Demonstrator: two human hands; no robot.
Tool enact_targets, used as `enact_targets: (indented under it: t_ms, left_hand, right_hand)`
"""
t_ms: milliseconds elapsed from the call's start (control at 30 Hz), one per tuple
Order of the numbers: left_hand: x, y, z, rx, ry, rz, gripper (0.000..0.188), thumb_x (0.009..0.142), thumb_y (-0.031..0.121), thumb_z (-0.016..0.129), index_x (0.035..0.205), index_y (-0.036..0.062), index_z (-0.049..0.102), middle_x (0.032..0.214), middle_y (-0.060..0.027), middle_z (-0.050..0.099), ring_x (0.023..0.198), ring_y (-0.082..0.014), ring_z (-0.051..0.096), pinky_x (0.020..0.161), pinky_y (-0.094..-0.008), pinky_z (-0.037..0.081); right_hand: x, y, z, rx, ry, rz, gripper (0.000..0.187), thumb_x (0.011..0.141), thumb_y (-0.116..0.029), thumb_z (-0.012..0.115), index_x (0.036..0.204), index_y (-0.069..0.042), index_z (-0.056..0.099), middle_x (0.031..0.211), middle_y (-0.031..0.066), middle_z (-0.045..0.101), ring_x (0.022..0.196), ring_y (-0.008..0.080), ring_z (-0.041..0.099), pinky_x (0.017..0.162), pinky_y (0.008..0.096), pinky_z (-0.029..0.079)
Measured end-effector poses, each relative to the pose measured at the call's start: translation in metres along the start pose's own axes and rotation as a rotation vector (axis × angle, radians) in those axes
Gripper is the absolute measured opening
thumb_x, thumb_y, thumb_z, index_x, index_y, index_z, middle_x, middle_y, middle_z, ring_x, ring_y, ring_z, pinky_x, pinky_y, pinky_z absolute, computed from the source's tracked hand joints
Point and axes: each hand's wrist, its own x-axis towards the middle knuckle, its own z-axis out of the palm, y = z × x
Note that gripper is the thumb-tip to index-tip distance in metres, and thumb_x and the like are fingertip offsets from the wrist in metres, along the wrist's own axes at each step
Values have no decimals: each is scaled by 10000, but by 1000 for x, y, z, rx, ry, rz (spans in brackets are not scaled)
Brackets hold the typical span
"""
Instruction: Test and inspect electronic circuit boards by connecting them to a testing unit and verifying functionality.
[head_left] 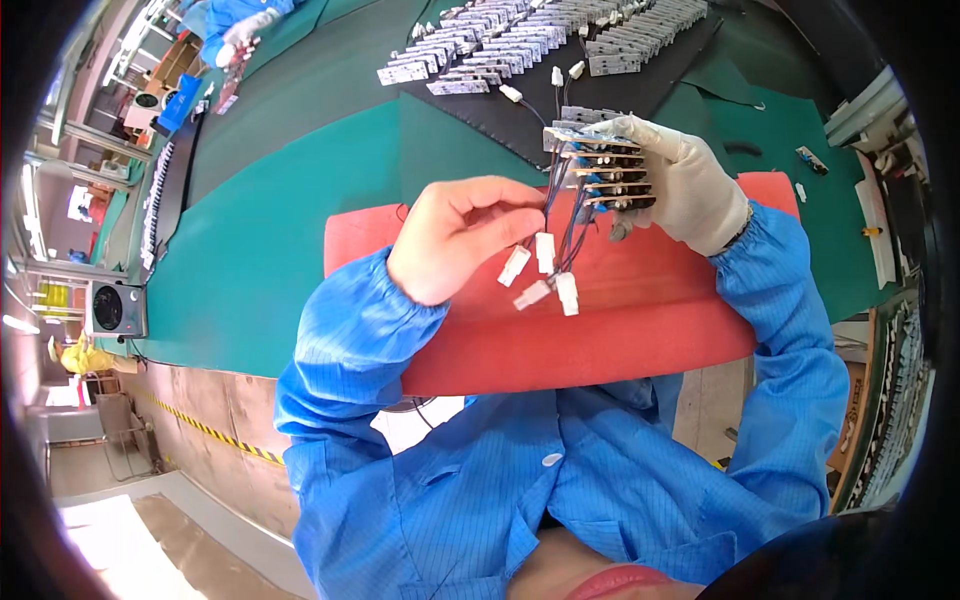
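My right hand (pixel 700 195), in a whitish glove, is closed round a stack of several small circuit boards (pixel 612 172) with black and blue components. Dark wires (pixel 573 228) hang from the stack and end in white plug connectors (pixel 545 253). My bare left hand (pixel 455 235) is at the left of these wires, thumb and forefinger pinched together on one of them. The other connectors dangle just below its fingertips, over a red pad (pixel 570 345). The glove and the boards hide part of my right fingers.
Rows of similar boards (pixel 520 45) stand on a black mat (pixel 640 95) at the far side of the green table (pixel 290 220). A small loose part (pixel 811 160) lies at the right. At the far left a co-worker's gloved hand (pixel 250 27) and blue sleeve show.
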Motion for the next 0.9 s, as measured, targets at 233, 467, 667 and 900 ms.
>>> enact_targets:
  t_ms: [233, 467, 667, 900]
  left_hand:
    - [20, -19, -1, -257, 42, -124, 134, 870, 14, 584, 976, -59, 624, 798, -35, 632, 703, -63, 564, 646, -200, 468]
    - [21, -35, 4, -89, 162, -38, 69, 848, 37, 623, 899, -9, 634, 767, -21, 623, 617, -36, 527, 540, -186, 417]
    - [23, -39, 10, -3, 339, 163, 28, 835, 10, 611, 863, 12, 615, 771, -30, 619, 618, -57, 559, 539, -209, 447]
    - [21, -33, -12, 331, 32, 264, 190, 770, -63, 572, 947, -16, 620, 873, -106, 615, 809, -191, 619, 711, -277, 485]
  right_hand:
    - [19, 9, -10, -123, 154, 11, 470, 947, -449, 421, 1175, -62, 559, 872, 82, 660, 676, 132, 631, 479, 285, 522]
    - [18, 11, 3, -157, 187, -16, 471, 960, -429, 399, 1215, -54, 527, 941, 92, 654, 721, 135, 637, 523, 248, 514]
    - [13, 8, 16, -313, 166, -117, 509, 921, -424, 471, 1219, -14, 509, 895, 94, 646, 692, 96, 606, 543, 206, 492]
    - [2, 5, 6, -356, 36, -88, 555, 884, -511, 516, 1140, -19, 548, 810, 93, 650, 609, 94, 619, 492, 178, 493]
